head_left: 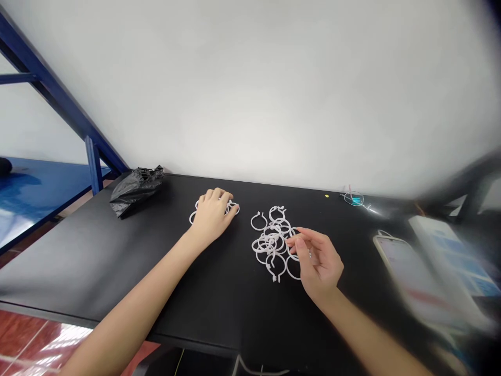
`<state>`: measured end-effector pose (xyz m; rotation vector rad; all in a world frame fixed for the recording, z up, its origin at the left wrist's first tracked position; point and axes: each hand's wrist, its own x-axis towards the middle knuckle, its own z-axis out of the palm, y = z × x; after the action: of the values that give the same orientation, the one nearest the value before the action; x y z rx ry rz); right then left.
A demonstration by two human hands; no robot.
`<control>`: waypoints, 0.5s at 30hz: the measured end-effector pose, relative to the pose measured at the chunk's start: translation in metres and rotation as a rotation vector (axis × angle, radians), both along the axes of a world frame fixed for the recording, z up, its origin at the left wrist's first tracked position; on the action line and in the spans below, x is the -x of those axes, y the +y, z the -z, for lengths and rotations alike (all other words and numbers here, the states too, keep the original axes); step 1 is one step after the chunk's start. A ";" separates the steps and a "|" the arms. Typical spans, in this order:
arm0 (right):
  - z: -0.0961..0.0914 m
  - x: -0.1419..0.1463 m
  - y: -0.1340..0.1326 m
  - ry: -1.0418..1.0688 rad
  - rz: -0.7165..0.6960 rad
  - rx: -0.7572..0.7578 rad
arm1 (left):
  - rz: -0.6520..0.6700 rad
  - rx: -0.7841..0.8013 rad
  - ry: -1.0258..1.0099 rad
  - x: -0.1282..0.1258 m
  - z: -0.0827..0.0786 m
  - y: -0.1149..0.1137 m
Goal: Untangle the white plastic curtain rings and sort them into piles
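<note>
Wall [274, 94]: white, behind the surface [219, 297].
Surface: black.
Plastic bag [136, 189]: black, crumpled, near the wall, at far left.
Left hand [214, 209]: palm down, fingers slightly curled over a few white rings [191, 214]; cannot tell whether it grips any.
Right hand [319, 256]: thumb and forefinger nearly together at the right edge of the ring pile [271, 242]; cannot tell whether they pinch a ring.
Ring pile: white, overlapping, between the 2 hands.

L hand [214, 209] hides pt of rings [191, 218] beneath; R hand [320, 263] covers pt of pile [271, 242], grip unclear. Phone [410, 274] & box [450, 250] blurred, print unreadable. Yellow dot [326, 196] too small to ID. Blk item [4, 167] cut by pic's L edge.
</note>
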<state>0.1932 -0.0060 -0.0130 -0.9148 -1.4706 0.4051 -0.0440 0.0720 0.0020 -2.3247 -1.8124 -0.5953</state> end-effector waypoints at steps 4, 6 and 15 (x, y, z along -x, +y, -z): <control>0.002 -0.004 0.001 0.025 0.042 -0.001 | 0.216 0.076 -0.016 -0.031 -0.011 0.005; 0.003 -0.005 0.002 0.031 0.048 -0.005 | 0.287 0.141 0.013 -0.049 -0.015 0.014; 0.002 -0.006 0.002 0.041 0.025 -0.023 | 0.348 0.385 -0.024 -0.090 -0.007 0.048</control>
<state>0.1997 -0.0043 -0.0152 -0.9014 -1.4223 0.3857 0.0464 0.1201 0.0089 -2.9335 -1.6628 -0.3324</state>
